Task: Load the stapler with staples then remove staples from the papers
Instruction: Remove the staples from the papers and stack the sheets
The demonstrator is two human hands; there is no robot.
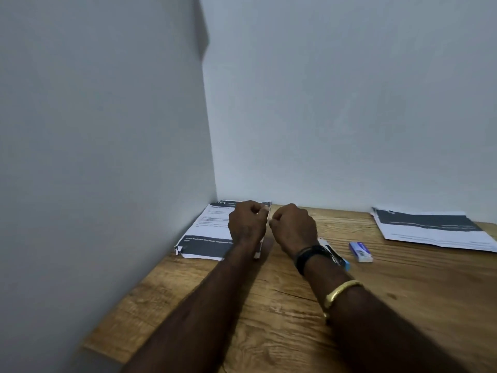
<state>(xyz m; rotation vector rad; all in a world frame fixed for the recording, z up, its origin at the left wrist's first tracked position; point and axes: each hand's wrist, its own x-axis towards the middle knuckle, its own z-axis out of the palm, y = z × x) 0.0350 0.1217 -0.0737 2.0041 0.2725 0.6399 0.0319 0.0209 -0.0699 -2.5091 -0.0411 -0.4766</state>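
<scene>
My left hand [246, 224] and my right hand [294, 228] are curled into pinches, almost touching, above the right edge of a stapled paper stack [207, 230] in the table's left corner. Between their fingertips stands a thin pale strip [268, 214], too small to identify. Both hands seem to grip it. A stapler [337, 258] with a blue tip lies on the table under my right wrist, mostly hidden. A small blue and white staple box [361, 251] lies just to the right of it. A second paper stack [430, 230] lies at the far right.
The wooden table [269, 305] is boxed in by a grey wall on the left and another behind. I wear a black band and a gold bangle on my right forearm.
</scene>
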